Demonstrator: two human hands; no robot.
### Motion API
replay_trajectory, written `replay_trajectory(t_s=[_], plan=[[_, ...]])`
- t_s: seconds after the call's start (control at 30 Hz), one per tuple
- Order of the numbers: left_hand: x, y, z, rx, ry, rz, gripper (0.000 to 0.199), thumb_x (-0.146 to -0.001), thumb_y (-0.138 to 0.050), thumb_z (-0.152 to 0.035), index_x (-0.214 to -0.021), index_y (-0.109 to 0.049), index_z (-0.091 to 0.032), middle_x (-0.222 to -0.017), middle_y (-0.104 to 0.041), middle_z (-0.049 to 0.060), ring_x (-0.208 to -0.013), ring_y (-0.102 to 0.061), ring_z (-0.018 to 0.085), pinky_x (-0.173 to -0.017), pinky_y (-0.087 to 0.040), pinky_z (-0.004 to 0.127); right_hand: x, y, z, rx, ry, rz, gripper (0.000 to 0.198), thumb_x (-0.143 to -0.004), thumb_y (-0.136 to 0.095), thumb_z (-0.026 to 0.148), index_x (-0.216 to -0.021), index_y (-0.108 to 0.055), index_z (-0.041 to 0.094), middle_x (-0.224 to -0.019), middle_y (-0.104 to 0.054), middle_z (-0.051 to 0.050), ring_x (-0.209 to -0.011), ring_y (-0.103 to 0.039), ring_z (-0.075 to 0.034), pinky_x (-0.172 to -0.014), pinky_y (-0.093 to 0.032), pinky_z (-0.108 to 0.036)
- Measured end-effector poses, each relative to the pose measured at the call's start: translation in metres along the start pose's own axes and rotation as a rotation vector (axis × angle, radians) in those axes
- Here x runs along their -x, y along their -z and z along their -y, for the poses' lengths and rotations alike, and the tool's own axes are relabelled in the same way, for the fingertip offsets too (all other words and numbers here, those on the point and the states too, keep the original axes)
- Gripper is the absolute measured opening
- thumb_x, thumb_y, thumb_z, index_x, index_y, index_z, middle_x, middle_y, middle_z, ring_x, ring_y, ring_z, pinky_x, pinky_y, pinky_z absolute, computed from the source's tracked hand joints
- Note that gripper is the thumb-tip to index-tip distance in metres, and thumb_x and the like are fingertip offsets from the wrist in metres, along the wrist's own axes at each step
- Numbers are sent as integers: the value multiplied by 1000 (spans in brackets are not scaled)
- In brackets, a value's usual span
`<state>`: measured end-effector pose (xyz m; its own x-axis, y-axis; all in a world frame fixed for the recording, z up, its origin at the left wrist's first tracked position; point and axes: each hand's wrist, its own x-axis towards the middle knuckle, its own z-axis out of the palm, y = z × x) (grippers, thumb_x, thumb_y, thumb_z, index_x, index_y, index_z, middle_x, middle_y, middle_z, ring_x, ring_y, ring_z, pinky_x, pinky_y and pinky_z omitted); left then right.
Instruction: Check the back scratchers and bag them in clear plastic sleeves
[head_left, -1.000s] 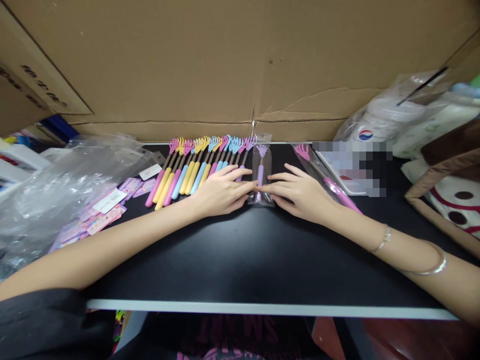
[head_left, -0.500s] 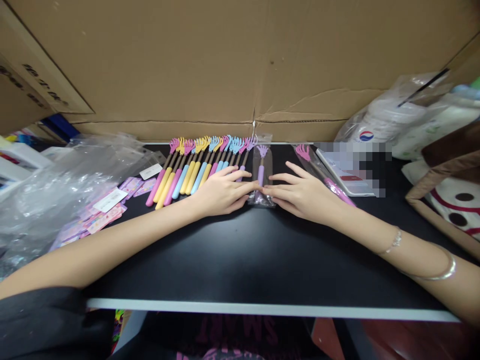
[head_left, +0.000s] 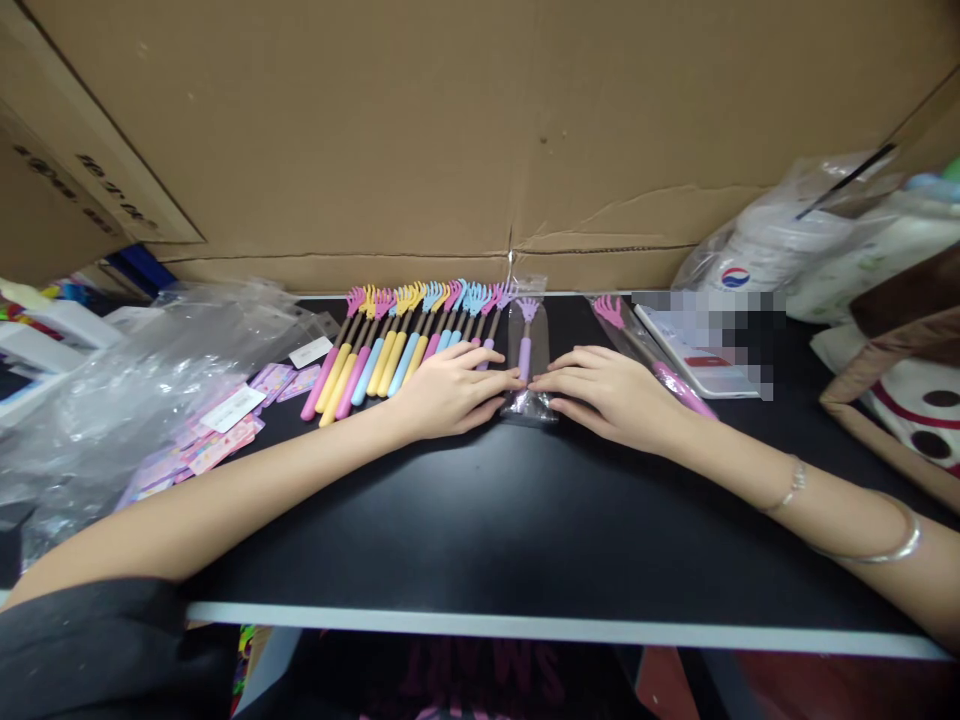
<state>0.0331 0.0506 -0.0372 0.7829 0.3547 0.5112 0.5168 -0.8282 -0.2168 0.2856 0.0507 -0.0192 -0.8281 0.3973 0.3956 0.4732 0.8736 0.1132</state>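
A purple back scratcher (head_left: 525, 355) in a clear plastic sleeve (head_left: 534, 408) lies upright in view on the black table, head toward the back. From the left, my left hand (head_left: 454, 392) rests with outstretched fingers, their tips at the sleeve's lower part. My right hand (head_left: 619, 398) mirrors it from the right, fingers extended and tips at the sleeve's other side. Beside my left hand runs a row of several unwrapped back scratchers (head_left: 385, 362) in pink, yellow, blue and purple. Right of my right hand lies a pink back scratcher (head_left: 675, 386) in a clear sleeve.
Clear plastic bags (head_left: 202, 330) and printed cards (head_left: 225, 445) are heaped at the left. A white-framed flat object (head_left: 697, 365), partly pixelated, lies at the right, near a bagged cup (head_left: 780, 250) and a brown-handled bag (head_left: 862, 385). A cardboard wall (head_left: 420, 130) closes the back.
My right hand's raised finger has come down toward the others. The fingertips of both hands have moved slightly apart over the sleeve. The whole view has shifted a little.
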Motion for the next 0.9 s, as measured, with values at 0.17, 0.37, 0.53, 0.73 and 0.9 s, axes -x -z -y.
replay_trajectory(t_s=[0.17, 0.37, 0.53, 0.73, 0.9], plan=[[0, 0, 0, 17, 5, 16, 28, -94, -47, -25, -113, -66, -17, -109, -72, 4, -108, -61, 20, -99, -46, 37, -1, 3, 8, 16, 33, -90, 27, -95, -47, 26, -109, -69, 16, -100, -73, -7, -95, -61, -20, -84, -49, -35], [0, -1, 0, 54, 29, 12, 27, -95, -49, -27, -114, -66, -18, -109, -72, 4, -107, -61, 19, -95, -48, 35, -2, 0, 15, -134, -54, -40, 21, -93, -51, 32, -94, -68, 20, -91, -72, -7, -91, -61, -20, -79, -48, -33], [0, -2, 0, 63, 25, 0, 26, -95, -50, -26, -113, -65, -18, -107, -72, 4, -106, -61, 19, -87, -49, 31, -2, -6, 15, -328, -265, -59, 14, -92, -53, 28, -87, -64, 20, -85, -69, -5, -83, -61, -17, -74, -47, -29], [-1, 1, -3, 64, 40, -27, 25, -94, -51, -28, -113, -62, -16, -104, -70, 7, -103, -63, 19, -85, -49, 29, -1, -14, 8, -437, -437, -34, 11, -87, -57, 29, -82, -59, 20, -81, -65, -3, -78, -61, -18, -72, -46, -30], [0, 0, -2, 74, 37, -11, 30, -94, -52, -28, -121, -59, -18, -106, -68, 8, -104, -62, 19, -86, -49, 30, -1, -18, 9, -389, -450, -26, 10, -88, -57, 28, -81, -55, 21, -81, -63, -3, -75, -59, -17, -70, -46, -29]])
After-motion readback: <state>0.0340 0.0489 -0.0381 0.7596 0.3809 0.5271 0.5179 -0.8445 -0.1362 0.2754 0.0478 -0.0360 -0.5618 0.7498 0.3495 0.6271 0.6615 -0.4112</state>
